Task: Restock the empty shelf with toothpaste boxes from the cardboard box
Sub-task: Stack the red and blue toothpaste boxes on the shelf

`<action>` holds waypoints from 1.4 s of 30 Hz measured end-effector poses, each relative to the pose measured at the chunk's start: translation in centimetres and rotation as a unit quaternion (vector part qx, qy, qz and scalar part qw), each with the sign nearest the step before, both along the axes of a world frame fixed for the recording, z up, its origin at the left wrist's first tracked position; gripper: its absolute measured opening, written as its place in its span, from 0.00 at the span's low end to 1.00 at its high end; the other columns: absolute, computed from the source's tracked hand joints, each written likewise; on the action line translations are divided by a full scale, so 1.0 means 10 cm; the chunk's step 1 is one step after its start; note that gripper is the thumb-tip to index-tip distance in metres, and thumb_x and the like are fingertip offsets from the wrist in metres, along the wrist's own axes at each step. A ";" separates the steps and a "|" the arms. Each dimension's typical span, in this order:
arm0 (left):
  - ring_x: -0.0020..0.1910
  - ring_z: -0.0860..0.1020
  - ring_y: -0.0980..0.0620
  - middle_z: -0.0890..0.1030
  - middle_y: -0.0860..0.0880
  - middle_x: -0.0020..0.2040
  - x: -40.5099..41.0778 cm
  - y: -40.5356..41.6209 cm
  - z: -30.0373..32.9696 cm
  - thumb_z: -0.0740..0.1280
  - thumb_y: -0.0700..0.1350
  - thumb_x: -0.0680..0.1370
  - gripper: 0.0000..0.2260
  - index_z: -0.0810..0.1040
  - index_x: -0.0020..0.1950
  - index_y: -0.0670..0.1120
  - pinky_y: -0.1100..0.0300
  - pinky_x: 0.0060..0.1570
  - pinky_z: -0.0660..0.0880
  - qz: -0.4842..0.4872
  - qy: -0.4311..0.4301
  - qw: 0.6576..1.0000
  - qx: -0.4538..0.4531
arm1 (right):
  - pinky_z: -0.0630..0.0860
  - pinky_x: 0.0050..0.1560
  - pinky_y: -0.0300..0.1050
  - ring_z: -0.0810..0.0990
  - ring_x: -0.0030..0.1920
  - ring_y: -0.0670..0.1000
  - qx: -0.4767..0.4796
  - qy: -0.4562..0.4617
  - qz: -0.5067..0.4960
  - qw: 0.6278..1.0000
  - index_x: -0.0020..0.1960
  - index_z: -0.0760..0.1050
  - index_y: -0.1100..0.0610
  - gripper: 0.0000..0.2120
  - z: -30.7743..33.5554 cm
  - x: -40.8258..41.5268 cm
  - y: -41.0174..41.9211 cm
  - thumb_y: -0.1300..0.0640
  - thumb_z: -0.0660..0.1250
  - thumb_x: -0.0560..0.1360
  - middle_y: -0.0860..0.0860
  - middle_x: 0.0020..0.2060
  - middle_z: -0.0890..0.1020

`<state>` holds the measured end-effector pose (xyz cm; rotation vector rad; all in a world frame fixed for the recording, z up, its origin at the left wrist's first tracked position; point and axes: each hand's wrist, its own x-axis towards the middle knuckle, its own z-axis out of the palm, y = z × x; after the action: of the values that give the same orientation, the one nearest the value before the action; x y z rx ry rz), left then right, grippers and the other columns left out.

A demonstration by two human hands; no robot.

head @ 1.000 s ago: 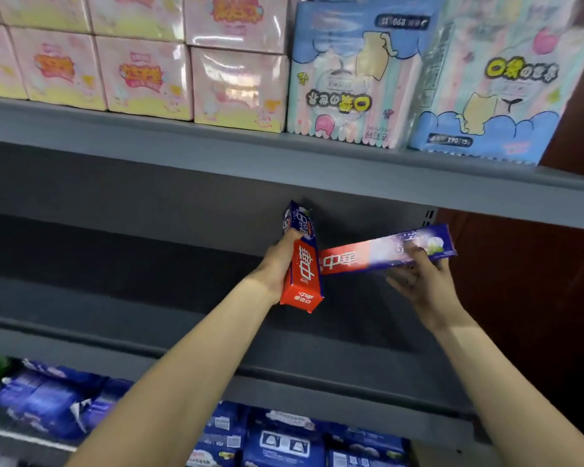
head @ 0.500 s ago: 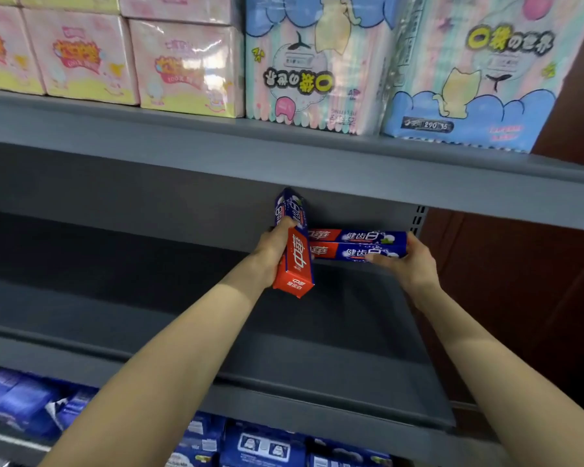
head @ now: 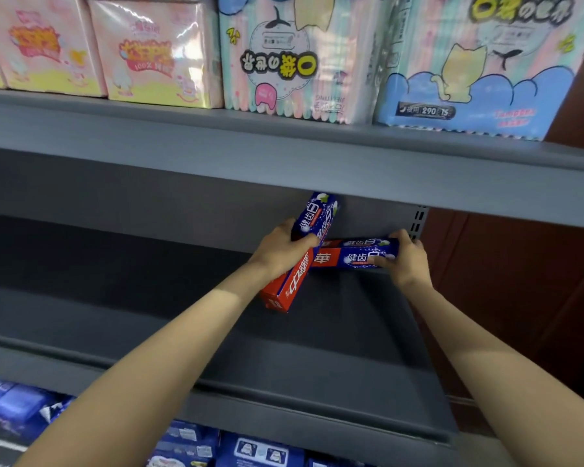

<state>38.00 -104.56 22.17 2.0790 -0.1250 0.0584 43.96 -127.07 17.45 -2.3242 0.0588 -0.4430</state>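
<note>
Currently both hands reach deep into the empty shelf (head: 284, 335), near its right rear corner. Left hand (head: 280, 252) grips a tilted toothpaste box (head: 300, 254) around mid-length, thumb on top. Right hand (head: 407, 259) pinches the blue end of a second toothpaste box (head: 348, 257) lying flat along the back wall; the tilted one crosses its red end.

Judgement: light, rigid cartons, glossy so slightly slippery, thin walls dent under squeeze. Best held mid-length across the broad faces, moderate pressure. Cardboard box not in view.
</note>
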 end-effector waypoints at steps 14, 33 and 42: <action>0.49 0.76 0.51 0.76 0.50 0.55 -0.02 0.02 0.10 0.65 0.53 0.77 0.20 0.67 0.66 0.48 0.56 0.48 0.71 -0.015 0.000 0.998 0.061 | 0.70 0.60 0.49 0.73 0.59 0.61 -0.042 -0.008 0.004 0.999 0.64 0.70 0.60 0.24 -0.09 0.03 0.02 0.56 0.73 0.71 0.63 0.62 0.70; 0.47 0.80 0.51 0.79 0.48 0.54 0.11 -0.10 0.20 0.66 0.51 0.77 0.17 0.71 0.64 0.47 0.66 0.41 0.76 -0.180 0.024 0.957 0.228 | 0.79 0.40 0.35 0.80 0.50 0.49 0.319 0.064 0.250 0.912 0.67 0.68 0.51 0.21 0.22 -0.28 -0.03 0.63 0.65 0.75 0.52 0.55 0.77; 0.58 0.77 0.48 0.79 0.48 0.59 0.36 -0.13 0.13 0.71 0.55 0.72 0.20 0.76 0.61 0.49 0.52 0.57 0.75 -0.090 -0.072 0.929 0.352 | 0.79 0.41 0.41 0.81 0.46 0.51 0.256 -0.042 0.120 0.958 0.55 0.72 0.58 0.17 -0.02 -0.27 -0.07 0.58 0.73 0.69 0.53 0.45 0.80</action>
<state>41.62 -105.91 23.44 2.7683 -0.4858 0.0591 41.22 -127.75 17.23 -1.7721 -0.1348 -0.3528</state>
